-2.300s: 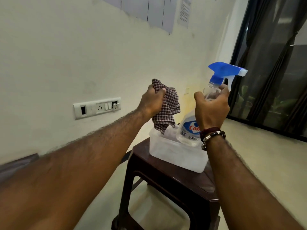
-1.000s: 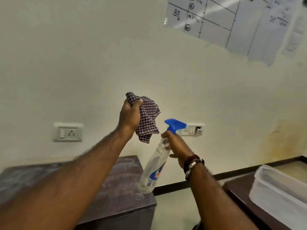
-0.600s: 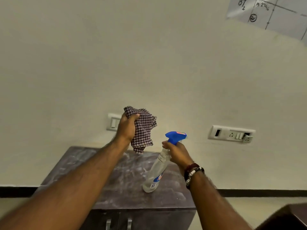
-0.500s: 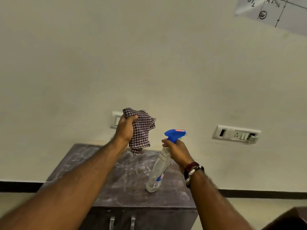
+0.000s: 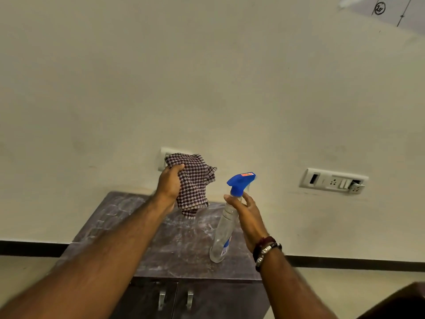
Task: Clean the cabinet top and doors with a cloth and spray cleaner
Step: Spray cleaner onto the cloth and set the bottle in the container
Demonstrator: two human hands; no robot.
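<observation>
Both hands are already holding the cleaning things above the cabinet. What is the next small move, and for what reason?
Probably tip the spray bottle so its blue nozzle faces the dusty cabinet top, then squeeze. The right hand holds its neck, the left hand grips the checked cloth clear of the surface, and the top looks unwiped.

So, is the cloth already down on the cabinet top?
No, the left hand holds the cloth bunched up above the cabinet top.

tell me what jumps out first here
Two hands raised mid-frame over a dusty cabinet: the left hand grips a checked cloth, and the right hand holds a spray bottle by its neck under the blue trigger head. A switch panel sits on the wall to the right.
</observation>
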